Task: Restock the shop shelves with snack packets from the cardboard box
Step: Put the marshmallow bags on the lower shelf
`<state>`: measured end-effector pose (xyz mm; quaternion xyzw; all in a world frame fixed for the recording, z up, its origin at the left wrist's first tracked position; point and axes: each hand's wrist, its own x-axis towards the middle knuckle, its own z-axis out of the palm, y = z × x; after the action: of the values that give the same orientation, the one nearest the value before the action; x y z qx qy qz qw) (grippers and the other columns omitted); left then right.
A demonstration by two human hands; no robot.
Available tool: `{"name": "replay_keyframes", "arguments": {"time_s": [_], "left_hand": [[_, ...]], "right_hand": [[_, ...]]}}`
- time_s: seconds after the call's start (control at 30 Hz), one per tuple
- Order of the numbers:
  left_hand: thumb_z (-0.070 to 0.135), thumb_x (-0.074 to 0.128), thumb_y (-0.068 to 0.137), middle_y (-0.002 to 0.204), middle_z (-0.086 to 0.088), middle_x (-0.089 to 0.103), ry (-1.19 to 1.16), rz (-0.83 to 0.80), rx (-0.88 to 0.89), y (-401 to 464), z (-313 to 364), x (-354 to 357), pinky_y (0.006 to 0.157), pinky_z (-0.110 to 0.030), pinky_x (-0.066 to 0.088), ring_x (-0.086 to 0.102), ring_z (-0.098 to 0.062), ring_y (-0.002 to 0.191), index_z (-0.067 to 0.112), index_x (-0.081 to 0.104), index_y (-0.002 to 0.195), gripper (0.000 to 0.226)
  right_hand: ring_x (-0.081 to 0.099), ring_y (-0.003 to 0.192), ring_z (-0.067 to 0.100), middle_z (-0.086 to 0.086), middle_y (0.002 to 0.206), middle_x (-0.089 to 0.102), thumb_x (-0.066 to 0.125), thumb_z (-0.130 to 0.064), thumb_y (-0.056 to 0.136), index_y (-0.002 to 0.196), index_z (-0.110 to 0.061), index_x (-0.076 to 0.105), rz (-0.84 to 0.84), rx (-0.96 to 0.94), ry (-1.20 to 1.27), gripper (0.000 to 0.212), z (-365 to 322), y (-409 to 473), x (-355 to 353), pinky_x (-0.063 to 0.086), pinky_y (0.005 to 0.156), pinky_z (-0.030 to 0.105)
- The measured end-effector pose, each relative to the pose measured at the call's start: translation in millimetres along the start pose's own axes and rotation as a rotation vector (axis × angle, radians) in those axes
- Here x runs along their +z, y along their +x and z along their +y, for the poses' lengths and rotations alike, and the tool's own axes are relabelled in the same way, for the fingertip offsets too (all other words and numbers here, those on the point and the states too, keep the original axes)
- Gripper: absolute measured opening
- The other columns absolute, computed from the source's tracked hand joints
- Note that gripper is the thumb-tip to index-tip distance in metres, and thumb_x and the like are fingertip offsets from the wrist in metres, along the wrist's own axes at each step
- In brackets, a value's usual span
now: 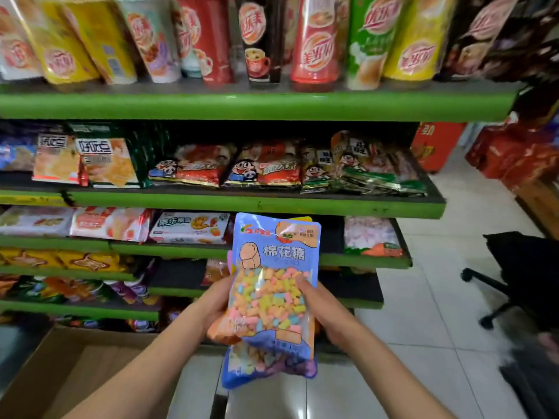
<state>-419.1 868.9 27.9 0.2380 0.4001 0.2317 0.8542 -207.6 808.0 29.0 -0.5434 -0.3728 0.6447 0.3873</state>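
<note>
I hold a stack of blue marshmallow packets [273, 285] upright in front of the shelves, the front one showing pastel pieces through its clear window. My left hand [216, 300] grips the stack's left edge from behind. My right hand [320, 309] grips the right edge, thumb on the front. The open cardboard box [69, 370] sits on the floor at lower left, its inside mostly out of view. Behind the packets, the third green shelf [332, 258] has a bare dark gap between a white packet [189, 228] and a pink-and-white bag [372, 237].
Green-edged shelves fill the view: cup drinks [260, 40] on top, snack bags [263, 167] below, more packets lower left. A black office chair [520, 276] stands on the white tiled floor at right. Red cartons [514, 158] are stacked at far right.
</note>
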Motion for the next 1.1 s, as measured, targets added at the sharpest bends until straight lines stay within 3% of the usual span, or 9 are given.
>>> {"name": "replay_keyframes", "arguments": {"time_s": [0.1, 0.17, 0.33, 0.5, 0.6, 0.8, 0.87, 0.97, 1.1], "left_hand": [[0.053, 0.047, 0.097, 0.120, -0.026, 0.067, -0.039, 0.015, -0.049, 12, -12, 19, 0.076, -0.051, 0.058, 0.067, -0.045, 0.106, 0.004, 0.076, 0.109, 0.057], [0.052, 0.047, 0.097, 0.120, -0.026, 0.068, -0.030, 0.050, -0.060, 20, -16, 32, 0.074, -0.051, 0.059, 0.068, -0.045, 0.104, 0.005, 0.076, 0.108, 0.056], [0.040, 0.048, 0.101, 0.129, -0.025, 0.063, 0.016, 0.155, -0.099, 45, -22, 50, 0.088, -0.053, 0.056, 0.062, -0.043, 0.116, 0.006, 0.059, 0.133, 0.048], [0.044, 0.040, 0.103, 0.131, -0.022, 0.063, 0.031, 0.247, -0.091, 68, -27, 46, 0.108, -0.055, 0.040, 0.058, -0.039, 0.123, 0.011, 0.056, 0.137, 0.050], [0.054, 0.041, 0.100, 0.127, -0.019, 0.066, 0.017, 0.269, -0.051, 72, -23, 30, 0.100, -0.054, 0.047, 0.063, -0.039, 0.117, 0.014, 0.062, 0.130, 0.054], [0.052, 0.043, 0.099, 0.109, -0.016, 0.074, 0.054, 0.332, 0.075, 58, 6, -12, 0.063, -0.045, 0.061, 0.074, -0.033, 0.095, 0.015, 0.073, 0.111, 0.049], [0.054, 0.044, 0.098, 0.113, -0.017, 0.073, 0.088, 0.359, 0.113, 48, 18, -29, 0.068, -0.046, 0.061, 0.072, -0.034, 0.099, 0.015, 0.073, 0.114, 0.051], [0.055, 0.043, 0.097, 0.123, -0.015, 0.069, 0.135, 0.411, 0.179, 33, 31, -57, 0.087, -0.046, 0.056, 0.067, -0.032, 0.112, 0.014, 0.059, 0.133, 0.056], [0.055, 0.040, 0.098, 0.123, -0.010, 0.070, 0.088, 0.396, 0.195, 16, 37, -89, 0.082, -0.044, 0.056, 0.069, -0.028, 0.109, 0.018, 0.059, 0.131, 0.053]], "right_hand": [[0.072, 0.098, 0.009, -0.015, 0.107, 0.074, 0.037, -0.061, 0.097, 0.112, -0.047, 0.063, 0.050, 0.037, -0.013, 0.033, 9, -8, -25, 0.057, 0.071, 0.020], [0.072, 0.097, 0.009, -0.014, 0.107, 0.075, 0.033, -0.065, 0.097, 0.117, -0.043, 0.062, 0.084, 0.028, -0.030, 0.041, 14, -11, -37, 0.058, 0.075, 0.023], [0.074, 0.091, 0.010, -0.012, 0.103, 0.076, 0.028, -0.070, 0.095, 0.115, -0.040, 0.063, 0.166, 0.032, -0.059, 0.051, 30, -12, -60, 0.057, 0.073, 0.027], [0.075, 0.091, 0.019, -0.003, 0.101, 0.077, 0.035, -0.057, 0.099, 0.108, -0.035, 0.069, 0.246, 0.087, 0.112, 0.042, 36, -8, -82, 0.060, 0.077, 0.039], [0.074, 0.092, 0.032, 0.010, 0.104, 0.076, 0.041, -0.046, 0.102, 0.112, -0.023, 0.069, 0.212, 0.135, 0.367, 0.037, 34, -2, -90, 0.060, 0.064, 0.043], [0.067, 0.109, 0.039, 0.018, 0.121, 0.069, 0.040, -0.043, 0.103, 0.129, -0.016, 0.060, 0.137, 0.150, 0.572, 0.043, 24, 11, -100, 0.055, 0.085, 0.052], [0.065, 0.111, 0.040, 0.019, 0.123, 0.067, 0.039, -0.044, 0.103, 0.128, -0.015, 0.061, 0.140, 0.172, 0.580, 0.044, 22, 16, -105, 0.052, 0.090, 0.055], [0.069, 0.104, 0.040, 0.018, 0.119, 0.069, 0.041, -0.045, 0.102, 0.123, -0.016, 0.064, 0.169, 0.194, 0.567, 0.042, 18, 21, -109, 0.056, 0.081, 0.053], [0.070, 0.100, 0.039, 0.017, 0.116, 0.071, 0.044, -0.045, 0.101, 0.122, -0.016, 0.065, 0.161, 0.187, 0.573, 0.041, 12, 29, -103, 0.059, 0.069, 0.051]]}}
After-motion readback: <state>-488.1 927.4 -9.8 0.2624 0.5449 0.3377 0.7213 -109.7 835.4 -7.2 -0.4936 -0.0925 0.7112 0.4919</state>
